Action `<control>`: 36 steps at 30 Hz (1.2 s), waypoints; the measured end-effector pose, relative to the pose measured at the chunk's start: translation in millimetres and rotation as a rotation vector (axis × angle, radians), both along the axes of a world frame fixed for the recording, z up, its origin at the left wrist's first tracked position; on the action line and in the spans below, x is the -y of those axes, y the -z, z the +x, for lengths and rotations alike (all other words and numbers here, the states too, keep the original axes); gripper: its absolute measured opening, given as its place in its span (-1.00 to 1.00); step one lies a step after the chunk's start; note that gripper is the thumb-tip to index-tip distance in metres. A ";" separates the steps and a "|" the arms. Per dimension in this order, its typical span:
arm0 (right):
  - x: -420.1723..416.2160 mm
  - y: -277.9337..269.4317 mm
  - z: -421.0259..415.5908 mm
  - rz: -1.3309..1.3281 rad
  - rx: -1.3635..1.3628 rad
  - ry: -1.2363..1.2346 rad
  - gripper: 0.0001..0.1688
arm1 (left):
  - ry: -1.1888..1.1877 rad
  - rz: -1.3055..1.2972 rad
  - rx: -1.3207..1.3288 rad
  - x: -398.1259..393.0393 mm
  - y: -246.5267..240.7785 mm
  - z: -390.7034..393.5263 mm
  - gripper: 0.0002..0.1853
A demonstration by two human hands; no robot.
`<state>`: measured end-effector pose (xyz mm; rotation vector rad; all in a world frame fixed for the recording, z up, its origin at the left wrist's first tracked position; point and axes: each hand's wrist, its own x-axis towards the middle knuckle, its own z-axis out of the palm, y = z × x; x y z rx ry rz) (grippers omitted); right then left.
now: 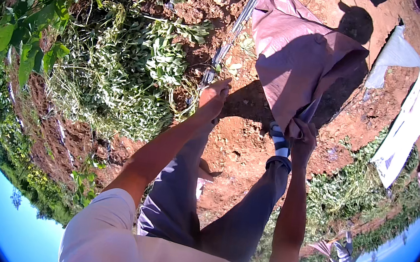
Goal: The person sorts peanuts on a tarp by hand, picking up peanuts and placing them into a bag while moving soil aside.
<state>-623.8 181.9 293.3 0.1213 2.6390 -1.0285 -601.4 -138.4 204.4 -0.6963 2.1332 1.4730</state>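
Observation:
My right hand (303, 138) grips the gathered edge of a mauve woven plastic sack (287, 42), with fabric bunched between the fingers. The sack spreads forward from there over the bare soil, creased and partly in my shadow. To the left, my left hand (214, 96) is over the near end of a long, thin bundle of grey-black strips (231, 39). Whether its fingers close around the bundle is hidden. Just ahead of my right hand, a fold of the sack stands up. My right foot, in a striped sock or shoe (281, 141), is beside the sack's near corner.
Cut leafy plants (123, 69) lie heaped on the left, below a green broad-leaved plant (33, 31). On the right are a grey sheet (398, 56), a long white sack (407, 127) and more greenery (340, 190). Another person (344, 255) is in the field beyond.

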 end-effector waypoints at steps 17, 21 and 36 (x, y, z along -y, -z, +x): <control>4.6 -22.0 47.0 -0.291 0.024 0.404 -0.62 | 0.923 -0.033 -0.145 -215.8 -100.2 -110.9 -0.78; -13.3 -18.4 46.7 -0.387 0.048 0.638 -0.66 | 1.315 -0.360 -0.150 -241.3 -87.1 -102.7 -0.75; -58.4 -38.6 25.2 -0.401 0.010 0.808 -0.56 | 0.068 0.631 0.728 -255.1 11.2 -108.6 -0.66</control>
